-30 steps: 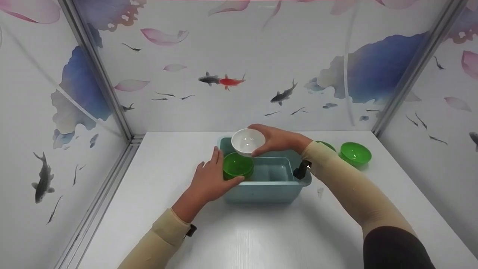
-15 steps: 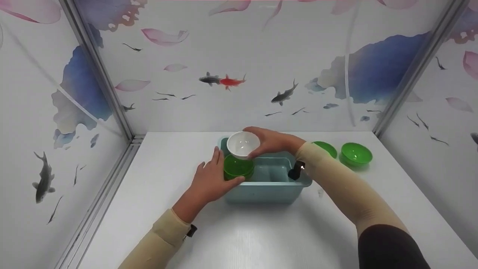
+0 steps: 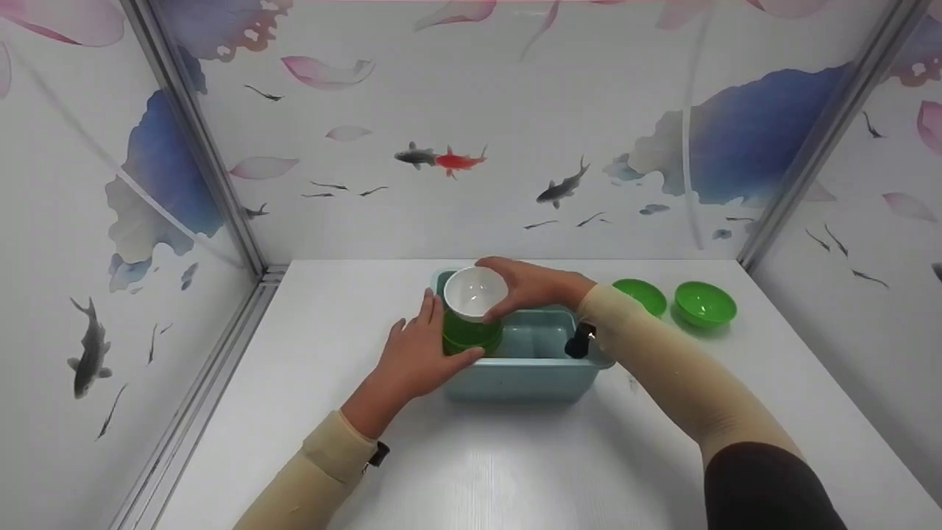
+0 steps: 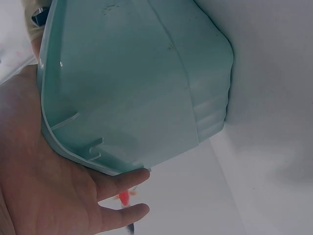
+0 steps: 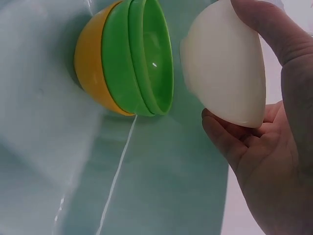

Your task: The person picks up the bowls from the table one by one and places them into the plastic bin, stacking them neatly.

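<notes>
In the head view, my right hand (image 3: pixel 533 285) pinches a white bowl (image 3: pixel 475 293) at its right side. The bowl is over the left end of a light blue-green tub (image 3: pixel 522 383). Below it, two nested green bowls (image 5: pixel 116 58) sit in an orange bowl (image 5: pixel 88 63) inside the tub, as the right wrist view shows. A gap separates the white bowl's foot from the top green rim there. My left hand (image 3: pixel 418 359) rests against the tub's left rim, fingers straight and thumb spread along the front edge. The left wrist view shows its palm at the rim.
Two more green bowls stand on the white table (image 3: pixel 471 471) right of the tub: one green bowl (image 3: pixel 705 304) is in full view, the nearer green bowl (image 3: pixel 640 294) partly behind my right forearm. Printed white panels (image 3: pixel 471 213) rise at the back and both sides.
My right hand has carried the white bowl slightly left and lower, over the green stack. More of the green bowl behind my right forearm now shows. My left hand has stayed put.
</notes>
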`<move>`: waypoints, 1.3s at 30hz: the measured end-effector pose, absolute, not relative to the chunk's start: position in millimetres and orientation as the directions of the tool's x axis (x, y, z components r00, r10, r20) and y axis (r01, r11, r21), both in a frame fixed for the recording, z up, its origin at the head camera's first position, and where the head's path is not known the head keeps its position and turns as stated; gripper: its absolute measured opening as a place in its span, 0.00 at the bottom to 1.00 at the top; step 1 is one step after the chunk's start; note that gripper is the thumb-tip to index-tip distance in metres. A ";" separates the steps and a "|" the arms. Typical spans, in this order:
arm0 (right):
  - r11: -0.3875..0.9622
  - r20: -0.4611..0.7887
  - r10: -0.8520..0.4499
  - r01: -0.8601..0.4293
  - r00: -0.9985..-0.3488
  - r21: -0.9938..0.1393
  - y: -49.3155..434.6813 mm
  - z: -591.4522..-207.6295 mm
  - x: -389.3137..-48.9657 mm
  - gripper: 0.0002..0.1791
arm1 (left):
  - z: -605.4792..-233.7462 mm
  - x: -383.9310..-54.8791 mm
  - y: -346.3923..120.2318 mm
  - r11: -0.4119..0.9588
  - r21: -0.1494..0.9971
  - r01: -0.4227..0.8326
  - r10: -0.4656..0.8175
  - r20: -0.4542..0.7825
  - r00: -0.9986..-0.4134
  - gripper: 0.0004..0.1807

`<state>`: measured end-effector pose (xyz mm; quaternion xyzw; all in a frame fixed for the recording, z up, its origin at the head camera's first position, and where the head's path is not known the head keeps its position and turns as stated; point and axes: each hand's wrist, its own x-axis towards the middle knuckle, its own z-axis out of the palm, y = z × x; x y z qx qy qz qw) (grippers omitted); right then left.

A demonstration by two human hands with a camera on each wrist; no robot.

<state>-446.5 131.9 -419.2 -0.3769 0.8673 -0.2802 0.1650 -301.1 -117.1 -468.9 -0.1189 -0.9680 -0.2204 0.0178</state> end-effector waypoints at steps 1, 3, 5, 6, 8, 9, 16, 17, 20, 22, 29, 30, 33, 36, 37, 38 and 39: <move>0.557 -0.074 -0.750 -0.567 -0.657 -0.607 131.2 -419.4 -446.5 0.60 | -468.9 -301.2 -117.2 0.875 0.421 0.238 0.222 0.087 -0.971 0.71; 0.557 -0.075 -0.756 -0.580 -0.650 -0.595 130.1 -419.7 -446.4 0.59 | -469.1 -301.2 -117.2 0.878 0.416 0.237 0.221 0.088 -0.971 0.71; 0.553 -0.079 -0.766 -0.591 -0.638 -0.587 129.0 -420.9 -446.9 0.58 | -469.4 -301.3 -117.3 0.877 0.418 0.237 0.220 0.089 -0.971 0.71; 0.550 -0.079 -0.771 -0.597 -0.632 -0.584 128.5 -421.5 -447.2 0.58 | -469.6 -301.4 -117.4 0.876 0.419 0.238 0.220 0.091 -0.971 0.70; 0.549 -0.085 -0.778 -0.608 -0.622 -0.574 127.4 -422.3 -447.5 0.57 | -469.9 -301.6 -117.5 0.876 0.418 0.241 0.221 0.095 -0.971 0.70; 0.546 -0.086 -0.783 -0.613 -0.616 -0.572 126.7 -422.8 -447.7 0.56 | -470.0 -301.6 -117.5 0.878 0.415 0.241 0.222 0.094 -0.971 0.70; 0.558 -0.107 -0.782 -0.614 -0.614 -0.558 122.7 -425.4 -446.3 0.56 | -468.9 -301.4 -116.9 0.882 0.401 0.246 0.225 0.100 -0.969 0.68; 0.561 -0.105 -0.781 -0.619 -0.616 -0.549 122.2 -425.7 -445.9 0.56 | -468.7 -301.5 -116.7 0.883 0.399 0.246 0.226 0.098 -0.969 0.68; 0.565 -0.100 -0.780 -0.626 -0.617 -0.538 120.1 -427.9 -445.0 0.54 | -468.6 -301.6 -116.5 0.885 0.397 0.244 0.224 0.096 -0.970 0.68; 0.565 -0.104 -0.781 -0.626 -0.616 -0.538 118.9 -431.1 -445.1 0.52 | -468.6 -301.5 -116.4 0.885 0.396 0.244 0.225 0.096 -0.970 0.68; 0.556 -0.106 -0.790 -0.633 -0.604 -0.538 115.9 -439.9 -445.6 0.48 | -468.9 -300.0 -117.0 0.884 0.393 0.252 0.233 0.095 -0.968 0.69; 0.557 -0.104 -0.790 -0.636 -0.605 -0.534 115.6 -440.6 -445.5 0.48 | -469.0 -300.0 -117.1 0.883 0.394 0.254 0.235 0.097 -0.967 0.68; 0.573 -0.111 -0.779 -0.629 -0.617 -0.525 114.8 -443.1 -444.7 0.49 | -469.7 -300.7 -117.4 0.880 0.396 0.263 0.239 0.109 -0.965 0.68; 0.604 -0.138 -0.761 -0.617 -0.633 -0.504 113.7 -447.3 -443.6 0.51 | -470.4 -301.1 -117.9 0.880 0.393 0.268 0.242 0.114 -0.963 0.68; 0.614 -0.151 -0.759 -0.617 -0.634 -0.493 113.3 -448.4 -443.0 0.52 | -470.6 -300.9 -118.2 0.881 0.390 0.268 0.243 0.114 -0.963 0.68; 0.620 -0.164 -0.758 -0.618 -0.632 -0.484 112.6 -449.3 -442.3 0.52 | -470.5 -300.5 -118.5 0.883 0.385 0.268 0.243 0.112 -0.964 0.68; 0.628 -0.179 -0.755 -0.619 -0.631 -0.471 112.1 -450.3 -441.8 0.53 | -470.7 -300.4 -118.8 0.884 0.383 0.269 0.245 0.111 -0.963 0.68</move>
